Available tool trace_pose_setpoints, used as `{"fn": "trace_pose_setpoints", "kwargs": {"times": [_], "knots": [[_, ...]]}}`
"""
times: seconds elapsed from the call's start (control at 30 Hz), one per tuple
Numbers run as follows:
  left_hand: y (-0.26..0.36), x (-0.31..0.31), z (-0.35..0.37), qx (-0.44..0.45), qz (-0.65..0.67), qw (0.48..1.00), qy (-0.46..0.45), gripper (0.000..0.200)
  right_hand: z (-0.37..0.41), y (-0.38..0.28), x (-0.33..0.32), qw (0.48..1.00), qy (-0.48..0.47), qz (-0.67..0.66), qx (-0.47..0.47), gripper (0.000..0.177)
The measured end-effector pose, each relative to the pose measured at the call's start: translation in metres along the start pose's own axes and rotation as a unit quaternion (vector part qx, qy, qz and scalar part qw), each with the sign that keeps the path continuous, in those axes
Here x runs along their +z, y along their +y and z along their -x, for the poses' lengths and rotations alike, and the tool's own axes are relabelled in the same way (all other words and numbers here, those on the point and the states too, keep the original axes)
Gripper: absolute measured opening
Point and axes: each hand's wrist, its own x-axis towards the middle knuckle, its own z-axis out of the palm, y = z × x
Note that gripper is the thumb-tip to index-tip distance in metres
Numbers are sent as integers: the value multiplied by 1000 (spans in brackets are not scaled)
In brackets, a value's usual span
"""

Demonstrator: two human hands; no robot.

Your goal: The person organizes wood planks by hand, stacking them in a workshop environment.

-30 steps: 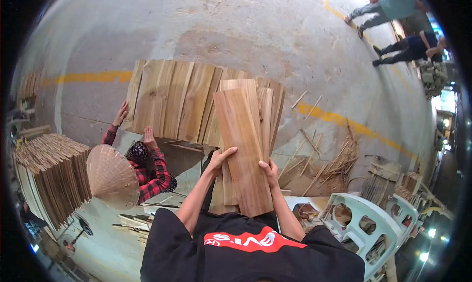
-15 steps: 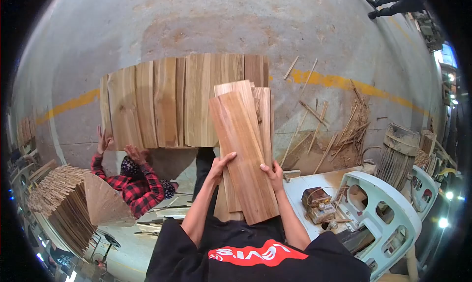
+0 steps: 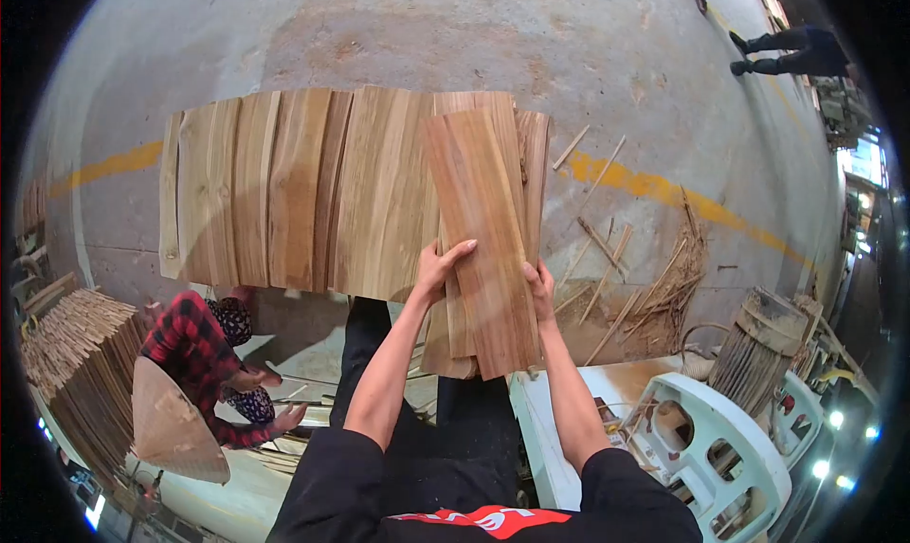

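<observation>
A reddish-brown wooden board (image 3: 488, 211) lies slightly tilted between my two hands, its long side pointing away from me. My left hand (image 3: 440, 268) grips its left edge, thumb on top. On the opposite edge, my right hand (image 3: 541, 292) holds it with the thumb over the face. Under this board, other loose boards show at its sides, including a paler one (image 3: 536, 164) on the right. How many of them my fingers hold is hidden. To the left, a row of wooden boards (image 3: 303, 188) lies side by side, close to the held board's far part.
A co-worker in a checked shirt (image 3: 194, 339) and conical hat (image 3: 178, 420) crouches at left beside stacked slats (image 3: 95, 353). At right are a pale machine frame (image 3: 725, 429), a ribbed bucket-like object (image 3: 758, 339) and wood scraps (image 3: 654, 278). People's legs (image 3: 791, 50) show at far right.
My hands and the held board have moved forward, over the right end of the row. The co-worker's hands have left the row and drawn back toward the floor nearer me.
</observation>
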Motion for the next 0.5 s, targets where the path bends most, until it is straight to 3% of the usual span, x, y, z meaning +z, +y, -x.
{"fn": "trace_pose_setpoints", "kwargs": {"times": [0.13, 0.23, 0.27, 0.33, 0.37, 0.43, 0.47, 0.5], "knots": [[-18, -4, -26, 51, -35, 997, 49, 78, -23, 14, -6, 1000, 1, -4, 18, 71], [-9, -3, -22, 54, -217, 970, 95, 88, -39, 53, -30, 995, 7, 94, 35, 66], [-4, 6, -14, 111, -362, 905, 194, 94, -46, 66, -39, 989, 5, 145, 39, 65], [-8, 36, 4, 205, -608, 676, 362, 106, -44, 62, -28, 953, 74, 293, 31, 69], [-16, 50, 5, 192, -545, 731, 363, 114, -40, 57, -20, 925, 104, 364, 26, 72], [-28, 78, -1, 171, -404, 820, 369, 131, -48, 87, -38, 924, 96, 368, 41, 76], [-30, 88, -8, 174, -413, 803, 393, 137, -56, 98, -44, 924, 93, 369, 43, 79], [-35, 97, -13, 176, -423, 786, 416, 144, -55, 86, -37, 954, 67, 283, 74, 84]]}}
